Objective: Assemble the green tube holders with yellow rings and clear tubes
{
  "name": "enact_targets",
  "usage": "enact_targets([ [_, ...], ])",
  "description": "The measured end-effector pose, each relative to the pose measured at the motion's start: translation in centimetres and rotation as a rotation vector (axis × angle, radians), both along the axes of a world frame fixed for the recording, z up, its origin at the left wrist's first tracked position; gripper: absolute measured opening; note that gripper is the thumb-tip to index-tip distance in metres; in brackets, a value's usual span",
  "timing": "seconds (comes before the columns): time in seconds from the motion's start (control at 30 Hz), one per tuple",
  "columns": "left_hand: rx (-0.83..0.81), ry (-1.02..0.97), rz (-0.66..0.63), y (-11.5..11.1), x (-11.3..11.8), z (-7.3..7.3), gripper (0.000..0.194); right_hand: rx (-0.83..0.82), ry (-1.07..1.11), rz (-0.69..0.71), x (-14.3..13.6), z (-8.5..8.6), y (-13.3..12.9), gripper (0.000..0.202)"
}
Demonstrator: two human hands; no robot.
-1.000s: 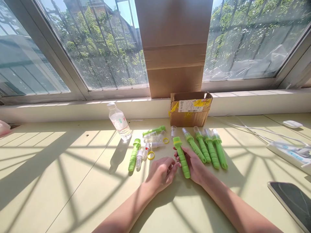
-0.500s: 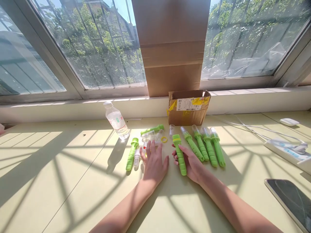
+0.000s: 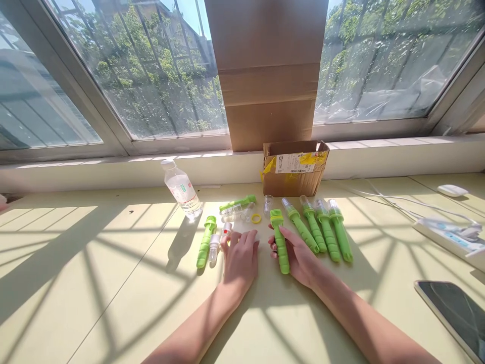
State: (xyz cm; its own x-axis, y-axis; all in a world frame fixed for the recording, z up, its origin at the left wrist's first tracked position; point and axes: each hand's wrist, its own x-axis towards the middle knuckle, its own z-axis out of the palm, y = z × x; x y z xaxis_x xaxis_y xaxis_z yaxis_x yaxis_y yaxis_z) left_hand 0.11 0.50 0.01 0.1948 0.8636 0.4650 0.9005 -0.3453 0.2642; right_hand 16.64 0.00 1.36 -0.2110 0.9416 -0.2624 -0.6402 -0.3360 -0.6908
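Observation:
My right hand [image 3: 299, 255] grips a green ribbed plastic tube [image 3: 282, 250], tilted, with a threaded top and a yellow ring around its neck. My left hand [image 3: 239, 255] rests palm down on the table, fingers bent and drawn together; their tips and anything beneath are hidden. Beside it lie a small white-and-clear plastic piece [image 3: 214, 248], a white piece with a red spot [image 3: 226, 230] and another green tube [image 3: 206, 242]. Beyond the fingers are a yellow ring [image 3: 256, 218], clear plastic caps [image 3: 231, 213] and a green tube [image 3: 242, 201] lying sideways.
Several green tubes with clear tops [image 3: 326, 232] lie to the right. An upright clear cap [image 3: 268, 204] is near the cardboard box [image 3: 290, 182]. A water bottle [image 3: 182, 191] stands at left; a power strip [image 3: 450, 240], cables and a phone [image 3: 450, 313] are at right.
My left hand's fingers have curled and pulled back toward me, uncovering the white piece with the red spot. My right hand keeps hold of the green tube.

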Motion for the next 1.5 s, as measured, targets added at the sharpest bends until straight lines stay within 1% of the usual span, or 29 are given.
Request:
enact_targets([
  [0.1,0.049,-0.191,0.01,0.2,-0.1,-0.2,0.022,0.065,-0.081,-0.024,-0.2,-0.2,-0.1,0.033],
  [0.17,0.04,-0.365,0.021,0.2,-0.1,-0.1,0.019,0.147,-0.241,-0.08,-0.5,-0.2,-0.3,0.033],
  [0.23,0.008,-0.544,0.015,0.0,0.0,0.0,0.02,0.291,-0.482,-0.166,-0.8,-0.2,-0.7,0.029],
  [0.3,-0.011,-0.706,-0.026,-0.1,0.1,0.2,0.024,0.483,-0.715,-0.248,-0.8,-0.1,-1.0,0.019],
  [0.37,0.003,-0.825,-0.072,-0.2,0.1,0.3,0.03,0.639,-0.874,-0.272,-0.7,0.0,-1.3,0.022],
  [0.4,0.013,-0.868,-0.093,-0.2,0.1,0.4,0.032,0.68,-0.933,-0.28,-0.6,0.0,-1.3,0.025],
  [0.47,0.04,-0.933,-0.127,-0.1,0.2,0.3,0.034,0.69,-1.018,-0.315,-0.3,-0.2,-1.3,0.028],
  [0.53,0.084,-0.981,-0.129,0.0,0.2,0.3,0.032,0.656,-1.067,-0.356,-0.2,-0.5,-1.1,0.028],
  [0.6,0.135,-1.003,-0.094,0.2,0.2,0.1,0.029,0.635,-1.127,-0.366,-0.2,-0.9,-0.9,0.026],
  [0.67,0.159,-1.004,-0.069,0.4,0.3,0.1,0.03,0.653,-1.2,-0.338,-0.3,-1.2,-0.8,0.026],
  [0.77,0.1,-1.013,-0.101,0.5,0.3,0.1,0.031,0.708,-1.262,-0.28,-0.5,-1.5,-0.7,0.027],
  [0.9,-0.005,-0.994,-0.109,0.5,0.2,0.4,0.033,0.702,-1.304,-0.278,-0.4,-1.6,-0.7,0.028],
  [1.13,0.002,-1.006,-0.065,0.6,-0.1,1.0,0.038,0.72,-1.222,-0.255,-0.4,-1.5,-0.8,0.029],
  [1.23,0.003,-1.027,-0.062,0.5,-0.1,1.1,0.037,0.729,-1.263,-0.247,-0.5,-1.6,-0.7,0.029],
  [1.33,-0.046,-0.98,-0.054,0.2,-0.1,1.3,0.034,0.741,-1.315,-0.252,-0.5,-1.7,-0.7,0.03],
  [1.43,-0.107,-0.932,-0.087,0.0,-0.2,1.4,0.032,0.78,-1.368,-0.238,-0.5,-1.8,-0.7,0.031],
  [1.5,-0.122,-0.94,-0.101,-0.1,-0.2,1.6,0.031,0.811,-1.415,-0.252,-0.5,-1.9,-0.8,0.032],
])
